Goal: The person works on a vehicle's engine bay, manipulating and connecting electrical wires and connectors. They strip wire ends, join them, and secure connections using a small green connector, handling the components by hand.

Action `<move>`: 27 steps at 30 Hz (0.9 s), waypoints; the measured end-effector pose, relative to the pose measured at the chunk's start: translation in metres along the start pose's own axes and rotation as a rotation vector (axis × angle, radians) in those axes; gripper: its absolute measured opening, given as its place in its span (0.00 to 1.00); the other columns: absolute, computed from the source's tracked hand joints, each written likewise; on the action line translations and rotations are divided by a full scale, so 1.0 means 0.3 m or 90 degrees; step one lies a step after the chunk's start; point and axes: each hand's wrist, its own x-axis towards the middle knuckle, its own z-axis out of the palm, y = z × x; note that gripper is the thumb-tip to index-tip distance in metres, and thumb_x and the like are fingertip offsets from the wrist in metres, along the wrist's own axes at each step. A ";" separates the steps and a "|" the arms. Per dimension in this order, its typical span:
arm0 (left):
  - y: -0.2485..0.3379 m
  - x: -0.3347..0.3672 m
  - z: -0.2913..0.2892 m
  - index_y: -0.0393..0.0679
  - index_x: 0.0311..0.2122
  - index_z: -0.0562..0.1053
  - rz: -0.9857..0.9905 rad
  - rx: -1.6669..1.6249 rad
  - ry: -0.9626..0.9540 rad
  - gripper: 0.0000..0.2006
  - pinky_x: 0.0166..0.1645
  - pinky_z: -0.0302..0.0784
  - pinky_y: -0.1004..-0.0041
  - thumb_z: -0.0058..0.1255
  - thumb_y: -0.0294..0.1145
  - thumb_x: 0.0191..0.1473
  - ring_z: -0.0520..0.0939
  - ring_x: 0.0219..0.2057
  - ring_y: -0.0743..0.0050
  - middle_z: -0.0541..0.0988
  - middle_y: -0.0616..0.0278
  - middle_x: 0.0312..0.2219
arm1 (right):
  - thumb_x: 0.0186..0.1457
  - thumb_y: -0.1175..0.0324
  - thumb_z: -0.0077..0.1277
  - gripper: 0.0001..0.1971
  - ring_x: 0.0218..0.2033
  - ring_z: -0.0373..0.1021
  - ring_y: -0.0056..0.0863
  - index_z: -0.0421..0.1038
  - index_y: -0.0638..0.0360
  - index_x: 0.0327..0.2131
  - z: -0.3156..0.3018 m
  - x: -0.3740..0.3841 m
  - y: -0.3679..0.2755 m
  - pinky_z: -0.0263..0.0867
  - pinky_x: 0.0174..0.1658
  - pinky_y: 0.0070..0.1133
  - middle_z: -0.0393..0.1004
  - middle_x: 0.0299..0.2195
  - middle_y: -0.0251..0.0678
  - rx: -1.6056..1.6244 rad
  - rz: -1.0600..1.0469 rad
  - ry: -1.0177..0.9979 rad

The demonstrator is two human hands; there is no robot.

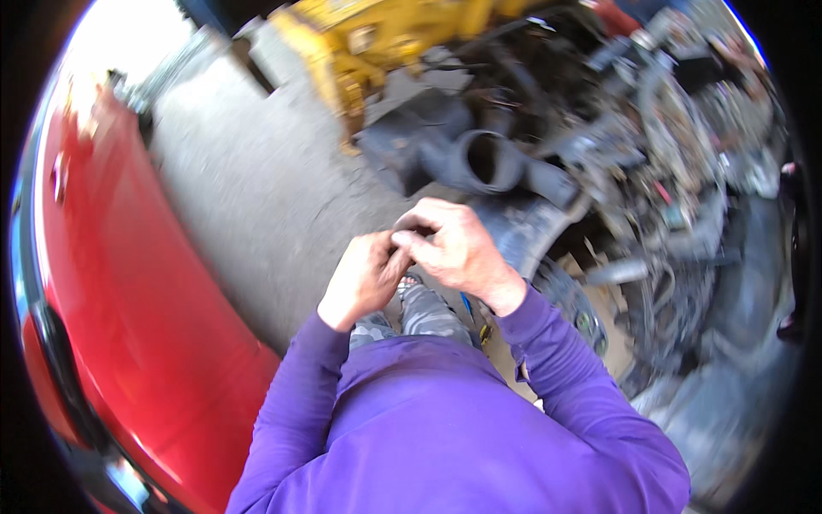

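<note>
My left hand point(366, 272) and my right hand point(454, 248) meet in front of my body, fingertips touching. The fingers of both are curled and pinched together. Whatever lies between them, if anything, is too small or too hidden to make out. Both forearms are in purple sleeves point(295, 398). Beyond my right hand lies a dark grey plastic duct point(492, 163) with a round opening, apart from my fingers.
A red car body point(163, 317) runs along my left side. A yellow metal machine part point(342, 51) stands ahead. Heaped car parts and wiring point(676, 171) fill the right, blurred. Concrete floor point(231, 171) stretches between the car and the heap.
</note>
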 end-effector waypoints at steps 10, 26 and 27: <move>0.178 -0.040 0.056 0.35 0.35 0.78 0.048 -0.086 -0.303 0.13 0.31 0.71 0.73 0.55 0.36 0.66 0.73 0.25 0.81 0.76 0.65 0.22 | 0.68 0.60 0.53 0.15 0.27 0.73 0.31 0.74 0.65 0.37 0.002 -0.404 -0.125 0.69 0.33 0.28 0.77 0.27 0.41 0.045 0.249 0.277; 0.310 0.266 0.130 0.33 0.30 0.76 0.209 0.017 -0.331 0.11 0.33 0.74 0.58 0.54 0.32 0.60 0.79 0.25 0.46 0.77 0.44 0.24 | 0.73 0.55 0.44 0.21 0.20 0.59 0.15 0.67 0.58 0.28 -0.127 -0.331 0.290 0.60 0.26 0.20 0.61 0.18 0.24 0.147 0.321 0.823; 0.315 0.268 0.121 0.33 0.30 0.75 0.234 0.010 -0.327 0.11 0.33 0.73 0.59 0.54 0.32 0.60 0.79 0.25 0.48 0.76 0.45 0.23 | 0.73 0.52 0.43 0.22 0.19 0.59 0.14 0.67 0.56 0.27 -0.243 -0.363 0.297 0.60 0.26 0.19 0.60 0.18 0.22 0.097 0.331 0.878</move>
